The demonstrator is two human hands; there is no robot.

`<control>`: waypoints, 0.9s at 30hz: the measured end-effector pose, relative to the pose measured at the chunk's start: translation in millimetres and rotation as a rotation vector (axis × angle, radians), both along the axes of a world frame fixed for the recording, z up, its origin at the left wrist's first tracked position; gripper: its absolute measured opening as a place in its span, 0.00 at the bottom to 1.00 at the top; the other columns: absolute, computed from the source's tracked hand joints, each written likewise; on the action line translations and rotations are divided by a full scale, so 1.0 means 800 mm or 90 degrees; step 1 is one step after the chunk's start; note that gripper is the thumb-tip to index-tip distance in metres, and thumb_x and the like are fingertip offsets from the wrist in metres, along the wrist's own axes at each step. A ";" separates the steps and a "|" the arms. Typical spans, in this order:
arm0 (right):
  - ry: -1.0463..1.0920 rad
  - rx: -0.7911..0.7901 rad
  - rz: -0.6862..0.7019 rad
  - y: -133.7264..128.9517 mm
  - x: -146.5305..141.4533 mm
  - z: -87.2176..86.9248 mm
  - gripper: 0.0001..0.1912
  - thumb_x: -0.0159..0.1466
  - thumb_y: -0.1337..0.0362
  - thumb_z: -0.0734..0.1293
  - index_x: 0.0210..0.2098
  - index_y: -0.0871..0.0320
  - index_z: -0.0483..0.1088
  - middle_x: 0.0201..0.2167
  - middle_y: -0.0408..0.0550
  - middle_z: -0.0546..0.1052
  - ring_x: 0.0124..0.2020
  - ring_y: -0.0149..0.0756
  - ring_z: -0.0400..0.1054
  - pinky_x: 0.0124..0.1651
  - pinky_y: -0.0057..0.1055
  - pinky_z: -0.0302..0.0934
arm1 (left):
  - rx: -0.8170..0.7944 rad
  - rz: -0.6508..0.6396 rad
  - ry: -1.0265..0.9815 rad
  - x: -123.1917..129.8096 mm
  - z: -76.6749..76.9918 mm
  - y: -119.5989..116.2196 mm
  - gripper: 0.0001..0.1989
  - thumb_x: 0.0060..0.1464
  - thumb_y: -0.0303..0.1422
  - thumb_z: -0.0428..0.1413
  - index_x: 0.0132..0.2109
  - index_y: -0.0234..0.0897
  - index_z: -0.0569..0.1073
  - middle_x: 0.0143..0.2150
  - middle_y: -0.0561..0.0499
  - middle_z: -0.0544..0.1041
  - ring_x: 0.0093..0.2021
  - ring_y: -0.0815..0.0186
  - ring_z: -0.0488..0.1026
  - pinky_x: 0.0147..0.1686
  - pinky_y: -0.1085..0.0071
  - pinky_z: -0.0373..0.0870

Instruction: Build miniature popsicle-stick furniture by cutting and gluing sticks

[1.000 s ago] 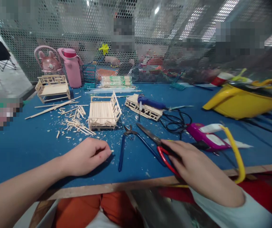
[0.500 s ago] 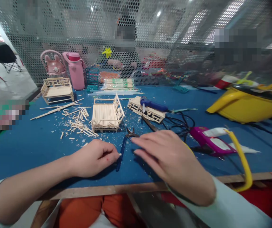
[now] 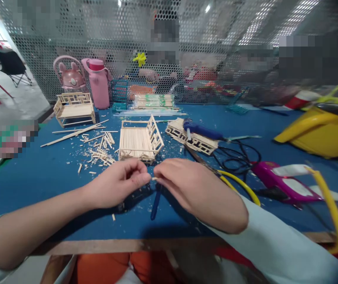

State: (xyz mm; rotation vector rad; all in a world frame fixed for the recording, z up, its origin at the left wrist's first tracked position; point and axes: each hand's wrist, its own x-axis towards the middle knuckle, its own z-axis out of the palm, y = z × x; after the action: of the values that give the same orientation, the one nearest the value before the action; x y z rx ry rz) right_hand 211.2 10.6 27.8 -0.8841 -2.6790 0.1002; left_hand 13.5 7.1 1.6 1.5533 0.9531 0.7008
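Observation:
My left hand (image 3: 124, 182) is closed in a pinch, thumb and forefinger at one end of a short wooden stick (image 3: 154, 178). From the other side, the fingertips of my right hand (image 3: 188, 185) close on the same bit of stick. Below them lies a pair of pliers, of which a blue handle (image 3: 156, 205) shows; its head is hidden by my right hand. Just beyond my hands stands a miniature bench of wooden sticks (image 3: 136, 139), with a slatted seat and a latticed side.
A second stick bench (image 3: 75, 110) stands back left beside a pink bottle (image 3: 98, 88). Cut stick bits (image 3: 102, 152) litter the table. To the right lie a blue glue gun (image 3: 203, 129) on a stick panel (image 3: 191, 138), yellow-handled scissors (image 3: 242, 181), a purple-and-white tool (image 3: 287, 183) and a yellow container (image 3: 328, 132).
My right hand has moved left from above the pliers to meet my left hand, its fingers closing on the short stick. My left hand has risen slightly. The view has shifted a little.

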 end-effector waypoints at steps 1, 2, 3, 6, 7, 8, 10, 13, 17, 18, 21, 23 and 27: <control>0.021 -0.056 -0.009 -0.003 0.000 -0.001 0.08 0.66 0.68 0.59 0.33 0.60 0.68 0.30 0.47 0.74 0.31 0.33 0.65 0.35 0.29 0.56 | -0.046 0.028 -0.073 -0.001 0.002 0.000 0.14 0.57 0.43 0.51 0.34 0.36 0.65 0.24 0.58 0.56 0.24 0.73 0.51 0.23 0.77 0.51; 0.046 -0.115 -0.012 -0.006 0.000 -0.002 0.07 0.66 0.69 0.58 0.33 0.59 0.67 0.31 0.46 0.73 0.32 0.31 0.65 0.36 0.28 0.57 | -0.100 0.050 -0.155 -0.001 0.005 -0.001 0.15 0.56 0.45 0.52 0.35 0.37 0.65 0.24 0.59 0.55 0.23 0.73 0.50 0.22 0.77 0.50; 0.068 -0.173 -0.011 -0.009 0.000 -0.002 0.07 0.66 0.70 0.58 0.33 0.59 0.66 0.31 0.45 0.72 0.32 0.30 0.65 0.37 0.27 0.57 | -0.157 0.064 -0.234 -0.001 0.008 -0.002 0.17 0.55 0.47 0.52 0.35 0.37 0.64 0.24 0.59 0.55 0.22 0.74 0.49 0.21 0.78 0.49; 0.093 -0.312 0.000 -0.014 -0.001 0.000 0.07 0.65 0.70 0.59 0.30 0.58 0.66 0.35 0.45 0.71 0.38 0.30 0.65 0.43 0.27 0.59 | -0.249 0.086 -0.377 0.002 0.018 -0.006 0.20 0.51 0.51 0.54 0.33 0.36 0.64 0.23 0.58 0.55 0.21 0.75 0.48 0.20 0.78 0.49; 0.092 -0.347 0.013 -0.014 -0.003 0.001 0.07 0.64 0.70 0.60 0.30 0.57 0.66 0.37 0.46 0.70 0.42 0.31 0.65 0.46 0.28 0.59 | -0.249 0.086 -0.392 0.004 0.019 -0.008 0.21 0.50 0.51 0.55 0.32 0.36 0.64 0.23 0.58 0.56 0.21 0.75 0.50 0.21 0.78 0.50; 0.092 -0.379 0.034 -0.015 -0.005 0.001 0.06 0.64 0.69 0.61 0.30 0.57 0.67 0.39 0.46 0.70 0.45 0.32 0.64 0.49 0.29 0.58 | -0.240 0.082 -0.396 0.006 0.019 -0.009 0.22 0.50 0.52 0.55 0.32 0.35 0.64 0.23 0.58 0.57 0.21 0.75 0.51 0.21 0.78 0.51; 0.100 -0.421 0.081 -0.015 -0.011 0.001 0.05 0.63 0.68 0.63 0.30 0.58 0.68 0.40 0.46 0.70 0.47 0.32 0.64 0.51 0.29 0.58 | -0.199 0.068 -0.386 0.009 0.014 -0.012 0.23 0.51 0.53 0.53 0.33 0.35 0.65 0.24 0.56 0.59 0.23 0.73 0.55 0.24 0.77 0.55; 0.113 -0.402 0.102 -0.018 -0.022 -0.004 0.05 0.63 0.69 0.63 0.31 0.58 0.70 0.35 0.44 0.72 0.39 0.29 0.65 0.46 0.27 0.60 | -0.122 0.031 -0.349 0.009 0.002 -0.017 0.24 0.55 0.55 0.47 0.36 0.36 0.66 0.28 0.54 0.63 0.28 0.70 0.59 0.30 0.74 0.61; 0.050 -0.306 0.066 -0.023 -0.035 -0.015 0.08 0.63 0.73 0.61 0.31 0.61 0.72 0.33 0.46 0.75 0.37 0.31 0.66 0.44 0.28 0.60 | -0.015 -0.029 -0.204 0.002 -0.007 -0.025 0.25 0.56 0.55 0.44 0.44 0.38 0.66 0.35 0.52 0.64 0.33 0.68 0.61 0.32 0.72 0.62; 0.029 -0.298 0.070 -0.023 -0.037 -0.018 0.09 0.63 0.73 0.61 0.31 0.61 0.72 0.33 0.47 0.75 0.37 0.32 0.67 0.43 0.29 0.61 | 0.021 -0.040 -0.162 0.001 -0.006 -0.027 0.26 0.56 0.55 0.44 0.46 0.38 0.65 0.36 0.51 0.64 0.34 0.67 0.61 0.33 0.72 0.63; 0.001 -0.302 0.100 -0.024 -0.037 -0.019 0.09 0.63 0.74 0.60 0.33 0.61 0.72 0.34 0.48 0.76 0.37 0.32 0.68 0.43 0.29 0.61 | 0.137 -0.064 -0.081 -0.004 -0.003 -0.030 0.28 0.57 0.56 0.40 0.49 0.37 0.64 0.40 0.47 0.67 0.38 0.65 0.64 0.37 0.69 0.65; 0.010 -0.299 0.116 -0.025 -0.032 -0.013 0.09 0.64 0.73 0.59 0.33 0.60 0.71 0.33 0.46 0.76 0.36 0.31 0.68 0.42 0.27 0.61 | 0.221 -0.061 -0.052 -0.007 -0.001 -0.029 0.26 0.59 0.53 0.39 0.50 0.37 0.64 0.43 0.46 0.68 0.40 0.64 0.66 0.38 0.68 0.66; 0.016 -0.278 0.115 -0.026 -0.005 0.005 0.11 0.66 0.70 0.58 0.31 0.58 0.68 0.28 0.42 0.74 0.29 0.29 0.65 0.35 0.26 0.59 | 0.486 0.215 -0.036 -0.015 0.001 -0.021 0.09 0.59 0.37 0.51 0.46 0.41 0.64 0.36 0.52 0.68 0.34 0.69 0.66 0.37 0.70 0.66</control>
State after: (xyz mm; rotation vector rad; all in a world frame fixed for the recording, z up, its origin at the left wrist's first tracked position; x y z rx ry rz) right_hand 206.9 -9.9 32.0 -0.7420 -2.7528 0.7556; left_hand 1.6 -9.4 2.7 2.0240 0.9682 1.4621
